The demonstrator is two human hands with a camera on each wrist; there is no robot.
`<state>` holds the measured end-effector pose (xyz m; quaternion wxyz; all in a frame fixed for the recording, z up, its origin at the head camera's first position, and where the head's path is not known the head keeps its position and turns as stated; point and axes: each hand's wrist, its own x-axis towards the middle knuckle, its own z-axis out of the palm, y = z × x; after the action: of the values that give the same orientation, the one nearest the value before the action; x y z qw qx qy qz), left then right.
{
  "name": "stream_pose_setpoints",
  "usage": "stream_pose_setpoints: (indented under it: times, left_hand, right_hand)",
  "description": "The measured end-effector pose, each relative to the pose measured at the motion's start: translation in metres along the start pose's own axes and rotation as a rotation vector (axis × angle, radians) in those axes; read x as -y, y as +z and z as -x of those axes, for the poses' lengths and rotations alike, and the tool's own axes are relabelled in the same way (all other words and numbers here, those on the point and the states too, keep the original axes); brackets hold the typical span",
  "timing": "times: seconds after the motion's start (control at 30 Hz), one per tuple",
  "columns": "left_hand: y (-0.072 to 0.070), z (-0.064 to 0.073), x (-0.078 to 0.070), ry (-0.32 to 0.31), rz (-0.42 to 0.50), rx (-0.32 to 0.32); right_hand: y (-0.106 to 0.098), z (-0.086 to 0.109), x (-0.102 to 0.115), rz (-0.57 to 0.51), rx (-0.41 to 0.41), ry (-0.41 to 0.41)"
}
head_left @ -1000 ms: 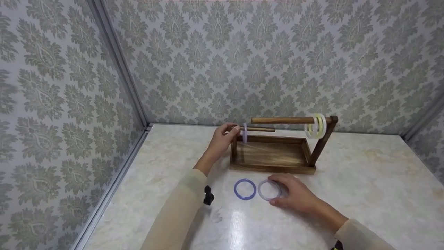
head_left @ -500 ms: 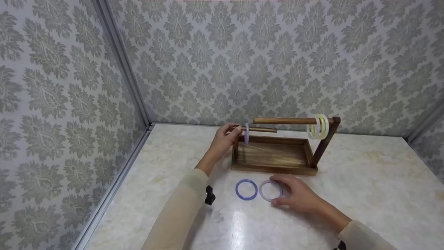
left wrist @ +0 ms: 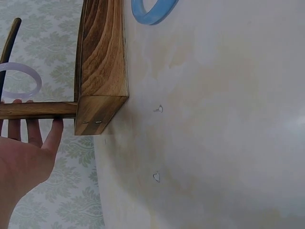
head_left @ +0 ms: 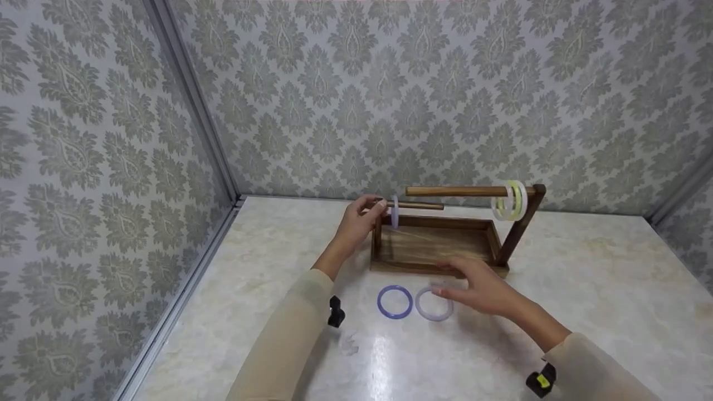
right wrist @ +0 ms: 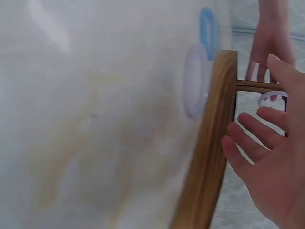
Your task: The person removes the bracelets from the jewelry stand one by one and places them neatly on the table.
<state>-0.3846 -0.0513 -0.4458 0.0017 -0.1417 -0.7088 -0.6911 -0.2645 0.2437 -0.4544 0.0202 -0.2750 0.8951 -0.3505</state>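
Observation:
My left hand (head_left: 356,223) grips the top of the left post (left wrist: 38,110) of a brown wooden bangle stand (head_left: 440,270). A lilac bangle (head_left: 395,213) hangs on that post's short bar, close to my fingers. Spread and holding nothing, my right hand (head_left: 484,287) hovers over the tray's front edge, its thumb overlapping a pale lilac bangle (head_left: 435,319) in the head view. That bangle lies flat on the table beside a blue bangle (head_left: 380,302). In the right wrist view, the fingers (right wrist: 259,131) are loosely bent near the wooden tray side.
White and yellow bangles (head_left: 521,200) hang at the right end of the stand's higher bar (head_left: 454,191). Patterned wall panels (head_left: 351,111) rise behind and left of the marbled table (head_left: 590,301). Black wrist pieces (head_left: 336,312) sit by the sleeves.
My right hand has let go of the pale lilac bangle and moved up and away, toward the tray. The bangle stays on the table. The left hand keeps its place on the post.

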Motion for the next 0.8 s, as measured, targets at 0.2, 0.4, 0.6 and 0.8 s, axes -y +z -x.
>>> stream_pose_setpoints:
  times: [0.2, 0.4, 0.6, 0.8]
  left_hand:
    - [0.001, 0.0, -0.001, -0.005, -0.014, -0.012]
    - [0.002, 0.0, -0.001, 0.001, -0.025, -0.012]
    - [0.003, 0.0, 0.001, -0.007, -0.044, -0.02]
    - [0.001, -0.001, 0.0, -0.027, -0.041, -0.015]
  right_hand:
    - [-0.011, -0.017, 0.021, 0.168, -0.095, -0.08]
    - [-0.009, -0.039, 0.03, 0.311, -0.205, -0.191]
    - [-0.006, -0.06, 0.034, 0.339, -0.285, -0.229]
    - [-0.009, -0.077, 0.039, 0.352, -0.277, -0.175]
